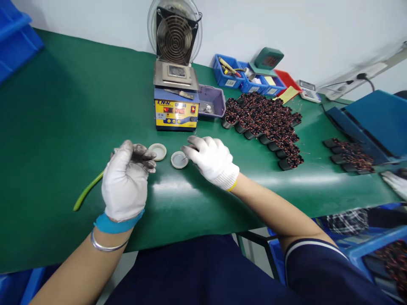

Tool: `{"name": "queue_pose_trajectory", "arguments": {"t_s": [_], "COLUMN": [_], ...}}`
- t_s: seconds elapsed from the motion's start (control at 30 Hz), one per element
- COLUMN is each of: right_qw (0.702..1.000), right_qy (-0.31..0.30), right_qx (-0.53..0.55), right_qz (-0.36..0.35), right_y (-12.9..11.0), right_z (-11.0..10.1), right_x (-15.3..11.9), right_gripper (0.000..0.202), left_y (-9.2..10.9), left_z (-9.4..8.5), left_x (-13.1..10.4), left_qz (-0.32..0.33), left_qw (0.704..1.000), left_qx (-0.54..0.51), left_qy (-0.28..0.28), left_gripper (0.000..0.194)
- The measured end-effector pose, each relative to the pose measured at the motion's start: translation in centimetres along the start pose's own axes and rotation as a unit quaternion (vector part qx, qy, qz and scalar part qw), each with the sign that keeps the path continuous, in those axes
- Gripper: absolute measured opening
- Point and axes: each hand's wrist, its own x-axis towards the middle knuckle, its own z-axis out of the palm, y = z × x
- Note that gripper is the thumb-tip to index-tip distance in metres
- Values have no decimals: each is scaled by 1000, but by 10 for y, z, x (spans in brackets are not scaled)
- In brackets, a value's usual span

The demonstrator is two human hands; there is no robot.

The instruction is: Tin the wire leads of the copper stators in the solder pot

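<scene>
Working over a green table (63, 127), facing a yellow-fronted machine (177, 120), with wire-filled black pots (263, 120) massed to the right. Holding the gloved left hand (125, 180) with fingers curled; cannot tell whether gripping anything. Closing gloved right hand (211, 160) fingertips together. Beside the left hand, a green handle (88, 190); between hands, a left dish (158, 151) and right dish (177, 161). Pinching a thin strand (184, 159) right-handed, at the right dish.

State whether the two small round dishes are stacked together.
No, the left dish and the right dish sit apart, side by side on the green tabletop.
</scene>
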Motion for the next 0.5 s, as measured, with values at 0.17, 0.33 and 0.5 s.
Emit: {"name": "queue_pose_trajectory", "arguments": {"t_s": [0.17, 0.33, 0.5], "right_qw": [999, 999, 993], "right_qy": [-23, 0, 87], "right_qx": [-15, 39, -6], "right_qz": [-33, 1, 83], "right_y": [-5, 12, 62], "right_z": [8, -13, -60], "right_x": [5, 15, 91], "right_gripper": [34, 30, 35], "left_y": [1, 0, -6], "left_z": [0, 0, 1], "left_x": [-4, -8, -13], "left_qz": [5, 4, -19], "left_qw": [1000, 1000, 999], "left_qx": [-7, 1, 20], "left_qy": [-4, -22, -43], "left_gripper": [25, 14, 21]}}
